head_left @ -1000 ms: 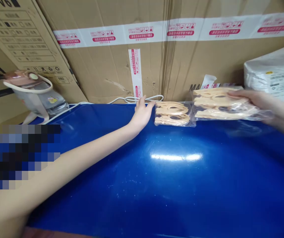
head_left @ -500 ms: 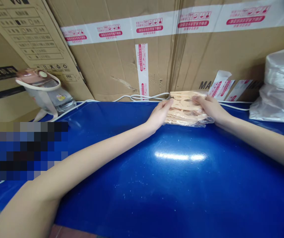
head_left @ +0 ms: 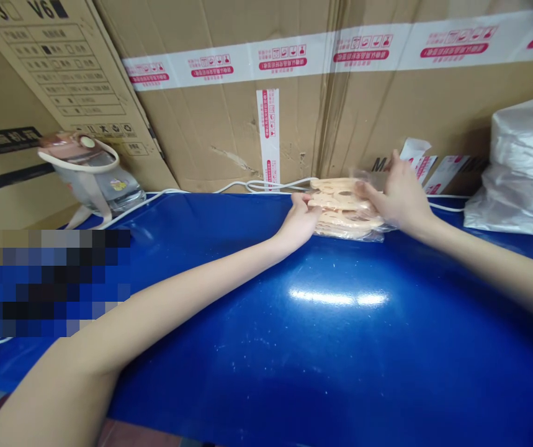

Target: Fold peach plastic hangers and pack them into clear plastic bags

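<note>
A clear plastic bag (head_left: 378,233) holds a stack of flat peach-coloured pieces with cut-out holes (head_left: 340,202); what they are I cannot tell. The bag lies at the back of the blue table, close to the cardboard. My left hand (head_left: 298,220) grips the stack's left edge, its thumb side towards the pieces and some fingers hidden by the bag. At the right end is my right hand (head_left: 403,192), its fingers apart. One digit reaches over the top piece while another points up, and the film bunches beneath the palm.
Large cardboard boxes (head_left: 201,130) stand along the back of the blue table (head_left: 257,347). A white cable (head_left: 229,184) runs at their foot. To the left is a water bottle (head_left: 103,180) with a strap; at right, a white plastic-wrapped package (head_left: 522,167). A blurred patch covers the left side.
My right hand has loosened and lifted at the stack's right end, its fingers now spread upward. My left hand's thumb has slid lower along the left edge. The view has shifted slightly.
</note>
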{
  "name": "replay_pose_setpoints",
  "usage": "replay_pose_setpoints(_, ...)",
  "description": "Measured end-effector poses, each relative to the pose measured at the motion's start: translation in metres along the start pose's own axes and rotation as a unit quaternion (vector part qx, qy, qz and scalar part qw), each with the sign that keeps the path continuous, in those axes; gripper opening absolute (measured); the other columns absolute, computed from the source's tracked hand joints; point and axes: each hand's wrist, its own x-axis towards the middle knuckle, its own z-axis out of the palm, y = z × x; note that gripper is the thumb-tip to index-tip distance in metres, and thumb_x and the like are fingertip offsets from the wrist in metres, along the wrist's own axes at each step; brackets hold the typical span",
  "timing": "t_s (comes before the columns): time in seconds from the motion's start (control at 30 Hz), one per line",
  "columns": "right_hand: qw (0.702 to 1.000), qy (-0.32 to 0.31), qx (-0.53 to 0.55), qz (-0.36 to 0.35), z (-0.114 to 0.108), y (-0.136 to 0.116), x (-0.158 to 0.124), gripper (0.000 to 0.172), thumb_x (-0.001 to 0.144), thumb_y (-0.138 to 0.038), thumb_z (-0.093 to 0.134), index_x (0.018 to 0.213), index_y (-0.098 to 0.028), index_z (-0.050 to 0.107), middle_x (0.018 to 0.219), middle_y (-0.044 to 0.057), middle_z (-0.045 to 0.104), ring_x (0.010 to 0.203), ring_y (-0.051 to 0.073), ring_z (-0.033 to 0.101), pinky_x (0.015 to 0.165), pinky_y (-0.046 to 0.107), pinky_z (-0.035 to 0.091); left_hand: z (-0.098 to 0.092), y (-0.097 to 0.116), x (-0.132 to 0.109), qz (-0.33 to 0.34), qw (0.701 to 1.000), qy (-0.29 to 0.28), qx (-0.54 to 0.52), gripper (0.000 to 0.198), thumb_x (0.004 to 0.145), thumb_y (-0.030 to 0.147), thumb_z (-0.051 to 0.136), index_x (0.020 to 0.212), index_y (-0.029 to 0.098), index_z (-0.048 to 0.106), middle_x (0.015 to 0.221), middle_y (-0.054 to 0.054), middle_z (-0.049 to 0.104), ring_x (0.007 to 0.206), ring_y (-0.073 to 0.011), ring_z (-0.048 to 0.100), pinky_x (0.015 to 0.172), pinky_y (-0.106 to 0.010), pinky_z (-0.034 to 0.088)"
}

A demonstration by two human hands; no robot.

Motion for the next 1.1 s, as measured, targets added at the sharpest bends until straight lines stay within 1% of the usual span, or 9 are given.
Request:
replay_pose_setpoints(0.07,0.999,0.012,-0.031,-0.025,-0.001,-0.006,-0.001,0.061,0.094,-0.040,0.053,0.144,-0.006,0.043,0.145,0.028,0.046,0.139,0.042,0.038,0.111,0.057,0.030,0.001,0.001,0.000,0.017,1.000,-0.006,0.000,0.038,0.098,0.034,0.063,0.132,0.017,0.057,0.133,-0.012,0.058,0.117,-0.0267,0.061,0.099,-0.050,0.053)
replay_pose_setpoints(0.2,0.991,-0.094,-0.048,-0.086,0.001,-0.004,0.003,0.055,0.097,-0.056,0.040,0.119,-0.016,0.070,0.119,0.018,0.071,0.116,0.037,0.063,0.099,0.054,0.047,0.003,0.004,-0.002,0.047,0.998,-0.032,0.017,0.043,0.098,0.033,0.062,0.138,0.020,0.053,0.147,-0.013,0.049,0.132,-0.0309,0.051,0.110,-0.056,0.043)
replay_pose_setpoints(0.37,0.981,-0.121,-0.061,-0.137,0.010,0.007,0.003,0.084,0.088,-0.071,0.050,0.144,-0.009,0.054,0.152,0.020,0.049,0.142,0.039,0.043,0.115,0.055,0.036,0.003,0.003,0.002,0.063,0.993,-0.085,0.050,0.055,0.095,0.034,0.067,0.145,0.020,0.047,0.156,-0.013,0.038,0.142,-0.0358,0.038,0.116,-0.063,0.032)
replay_pose_setpoints(0.5,0.980,-0.103,-0.079,-0.152,0.016,0.007,-0.001,0.080,0.098,-0.064,0.034,0.145,-0.002,0.050,0.149,0.023,0.051,0.141,0.035,0.046,0.117,0.052,0.035,0.003,0.002,0.010,0.059,0.990,-0.102,0.074,0.058,0.096,0.034,0.065,0.148,0.021,0.043,0.157,-0.014,0.037,0.141,-0.0354,0.041,0.116,-0.063,0.034)
replay_pose_setpoints(0.6,0.979,-0.089,-0.092,-0.159,0.011,0.003,-0.002,0.074,0.102,-0.058,0.026,0.143,-0.003,0.052,0.149,0.022,0.052,0.142,0.033,0.045,0.117,0.053,0.033,0.000,0.004,0.009,0.057,0.990,-0.080,0.105,0.068,0.098,0.040,0.060,0.156,0.022,0.030,0.164,-0.015,0.023,0.150,-0.0385,0.024,0.120,-0.066,0.021)
replay_pose_setpoints(0.73,0.975,-0.061,-0.097,-0.189,-0.015,-0.014,-0.021,0.069,0.105,-0.053,0.023,0.147,-0.004,0.047,0.156,0.018,0.044,0.149,0.030,0.034,0.122,0.055,0.024,-0.005,0.008,-0.021,0.062,0.982,-0.062,0.165,0.079,0.102,0.044,0.046,0.160,0.015,0.001,0.168,-0.019,-0.004,0.156,-0.0335,-0.007,0.126,-0.056,-0.004)
replay_pose_setpoints(0.83,0.952,0.001,-0.107,-0.286,-0.036,-0.032,-0.057,0.065,0.103,-0.051,0.036,0.146,-0.003,0.048,0.157,0.019,0.042,0.149,0.031,0.033,0.123,0.054,0.023,-0.011,0.012,-0.064,0.074,0.969,-0.100,0.212,0.084,0.100,0.043,0.042,0.159,0.006,-0.005,0.167,-0.021,-0.011,0.154,-0.0318,-0.015,0.125,-0.056,-0.006)
replay_pose_setpoints(0.97,0.929,-0.062,-0.116,-0.347,-0.049,-0.041,-0.110,0.053,0.102,-0.036,0.045,0.144,-0.004,0.052,0.155,0.018,0.044,0.149,0.029,0.035,0.120,0.051,0.035,-0.019,0.020,-0.108,0.130,0.930,-0.185,0.291,0.080,0.099,0.045,0.043,0.161,0.008,0.008,0.168,-0.013,-0.003,0.156,-0.0271,-0.008,0.127,-0.054,0.002)
replay_pose_setpoints(1.1,0.930,-0.181,-0.122,-0.297,-0.049,-0.031,-0.132,0.062,0.104,-0.048,0.038,0.146,-0.005,0.050,0.153,0.020,0.046,0.140,0.032,0.047,0.106,0.053,0.051,-0.026,0.025,-0.112,0.165,0.859,-0.265,0.407,0.072,0.103,0.051,0.036,0.158,0.006,0.026,0.166,-0.016,0.016,0.156,-0.0290,0.013,0.126,-0.055,0.016)
